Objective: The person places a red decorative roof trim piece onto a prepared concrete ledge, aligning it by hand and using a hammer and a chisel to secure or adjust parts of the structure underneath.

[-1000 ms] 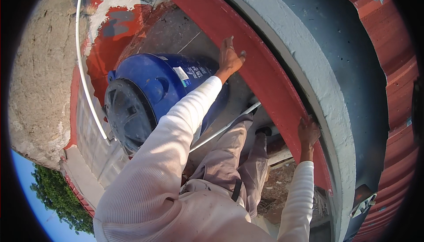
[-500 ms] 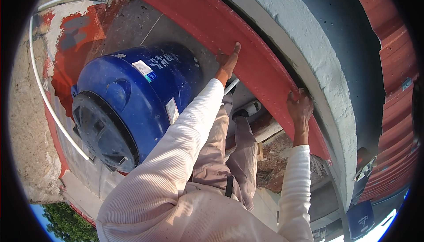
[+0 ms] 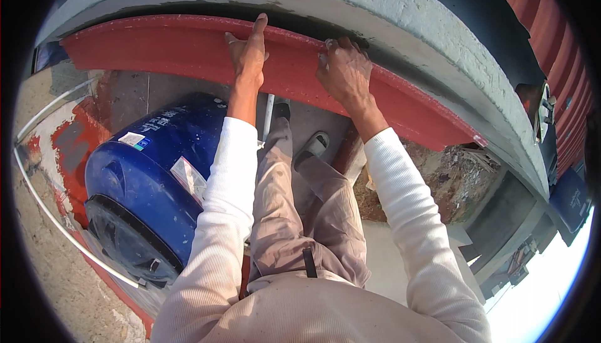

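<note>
One long red panel (image 3: 156, 47) arches across the far side of the scene, smooth-faced and painted, with a raised lip flecked pale where the coat looks chipped; its bend may owe something to the fisheye lens. The left hand (image 3: 249, 58) lies against its face left of centre, loosely open, fingers apart and one stretched straight over the lip; whether it carries any weight, I cannot tell. To its right, the right hand (image 3: 347, 71) is closed over the same lip, fingers curled around the edge and partly hidden. Beyond the panel, past a dark gap, runs a thick, rough grey ledge (image 3: 388, 5), and at far right stands a corrugated red sheet (image 3: 548, 36). Near left sits a rounded, glossy blue tank (image 3: 141, 174) with pale labels and a dark, moulded lid (image 3: 128, 243). A slim white pipe (image 3: 269, 116) shows below the panel, beside the left forearm, while crumbly rubble (image 3: 444, 174) spreads right of the creased trousers (image 3: 278, 211).
</note>
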The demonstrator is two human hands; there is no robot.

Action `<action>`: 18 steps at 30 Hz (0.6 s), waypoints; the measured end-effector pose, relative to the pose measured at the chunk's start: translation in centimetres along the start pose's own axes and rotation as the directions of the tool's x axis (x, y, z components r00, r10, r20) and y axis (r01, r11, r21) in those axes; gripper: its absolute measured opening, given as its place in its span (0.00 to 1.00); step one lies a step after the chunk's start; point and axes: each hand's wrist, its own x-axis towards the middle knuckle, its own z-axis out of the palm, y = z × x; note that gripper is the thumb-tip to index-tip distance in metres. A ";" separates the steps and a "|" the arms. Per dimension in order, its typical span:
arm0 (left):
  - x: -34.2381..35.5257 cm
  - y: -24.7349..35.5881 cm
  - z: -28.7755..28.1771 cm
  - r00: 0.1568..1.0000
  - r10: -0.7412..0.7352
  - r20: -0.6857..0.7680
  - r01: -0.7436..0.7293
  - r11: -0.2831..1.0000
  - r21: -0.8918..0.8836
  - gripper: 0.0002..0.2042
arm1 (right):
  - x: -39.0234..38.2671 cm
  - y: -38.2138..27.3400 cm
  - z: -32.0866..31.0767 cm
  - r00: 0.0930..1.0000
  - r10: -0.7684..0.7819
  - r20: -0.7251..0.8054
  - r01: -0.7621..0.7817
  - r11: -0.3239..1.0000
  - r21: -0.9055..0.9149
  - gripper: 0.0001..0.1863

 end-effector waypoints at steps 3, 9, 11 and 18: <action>0.7 0.7 2.8 0.990 -0.046 -0.133 0.055 0.996 0.066 0.52 | -0.2 0.9 1.2 0.998 0.019 -0.062 -0.018 1.000 0.016 0.14; 3.6 -0.6 4.1 0.987 0.075 -0.141 -0.067 0.996 0.066 0.26 | -2.7 3.3 -0.2 0.973 -0.062 -0.221 0.080 0.994 0.072 0.14; 2.9 -0.2 3.4 0.991 0.087 -0.104 -0.081 0.995 0.058 0.22 | -5.7 5.4 -2.4 0.848 -0.067 -0.525 0.165 0.976 0.142 0.14; 4.1 0.5 3.1 0.980 0.199 -0.008 -0.200 0.978 -0.054 0.19 | -22.0 18.1 0.3 0.705 0.535 -0.466 -0.374 0.838 0.397 0.19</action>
